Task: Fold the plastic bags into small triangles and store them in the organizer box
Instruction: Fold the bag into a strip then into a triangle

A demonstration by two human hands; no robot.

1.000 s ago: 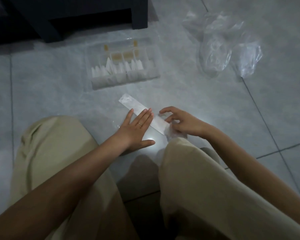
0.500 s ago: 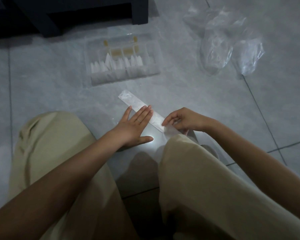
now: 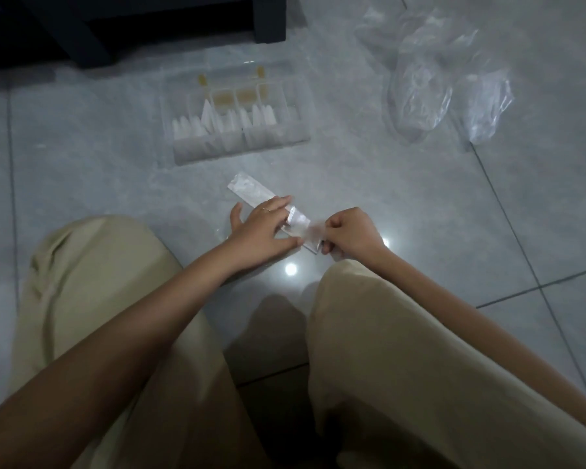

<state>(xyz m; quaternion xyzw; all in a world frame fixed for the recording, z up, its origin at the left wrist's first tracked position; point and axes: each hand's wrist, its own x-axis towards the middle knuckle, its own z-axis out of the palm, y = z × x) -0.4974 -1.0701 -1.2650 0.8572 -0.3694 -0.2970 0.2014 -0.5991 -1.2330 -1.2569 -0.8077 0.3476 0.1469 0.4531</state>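
Right hand [image 3: 351,231] pinches bag strip [image 3: 251,191] end; fold blurred.

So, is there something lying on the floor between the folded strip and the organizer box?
Nothing visible. Only bare floor separates the folded strip from the organizer box; the loose bags lie off to the right.

Open floor [image 3: 197,179] between strip [image 3: 247,189] and box [image 3: 241,148]

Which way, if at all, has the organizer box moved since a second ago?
No. The organizer box keeps the same gap to the dark furniture leg behind it; only the camera view shifted slightly.
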